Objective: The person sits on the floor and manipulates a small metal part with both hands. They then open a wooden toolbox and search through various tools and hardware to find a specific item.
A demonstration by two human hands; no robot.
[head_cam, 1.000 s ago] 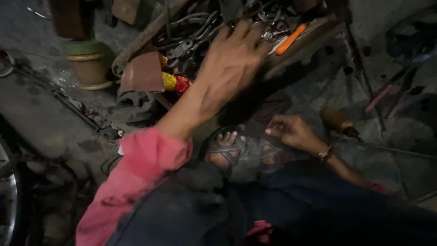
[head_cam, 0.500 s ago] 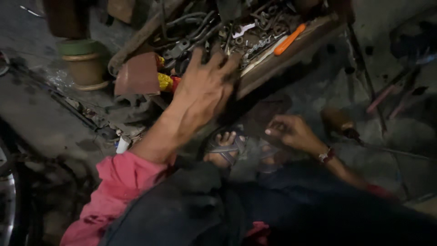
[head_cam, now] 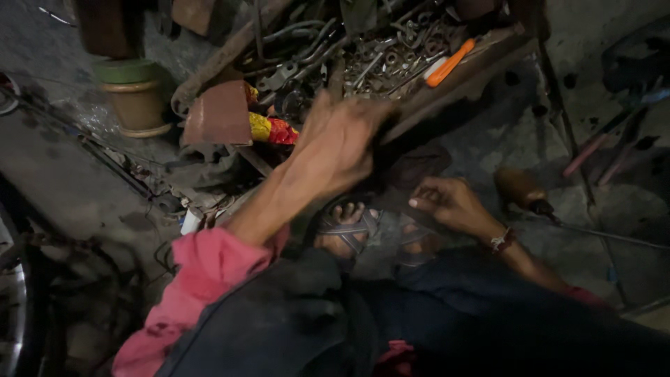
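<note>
Squatting low over a grimy workshop floor, we're scanning left to right: far left a bike wheel rim (head_cam: 8, 328) is peeking in at the edge, then a tan pot w/ a green lid (head_cam: 134, 98) is sitting upright on the concrete, and next to it a rusty red metal plate (head_cam: 220, 115) is leaning beside a yellow-red wrapper (head_cam: 272, 130). Centre frame, our left hand (head_cam: 335, 143) is reaching forward in a pink sleeve (head_cam: 209, 279), palm down, fingers loosely curled and close together, resting at the near edge of the wooden tool tray (head_cam: 460, 77); we can't tell whether it's gripping anything underneath. The tray is crammed w/ nuts, rings, wrenches & scrap, and an orange-handled screwdriver (head_cam: 450, 63) is lying up and to the right of those fingers, its long axis running diagonally, lower-left to upper-right, well apart from the hand. The left hand is plainly nearer to it than the right. Below, our sandalled foot (head_cam: 345, 230) is showing between the knees. Right of that, our right hand (head_cam: 447, 202), a band at the wrist, is hovering low w/ thumb and forefinger pinched together on something small and dark, approx. too dim to identify. Farther right a wooden-handled tool (head_cam: 520, 188) is lying on the floor, its thin shaft pointing right.
</note>
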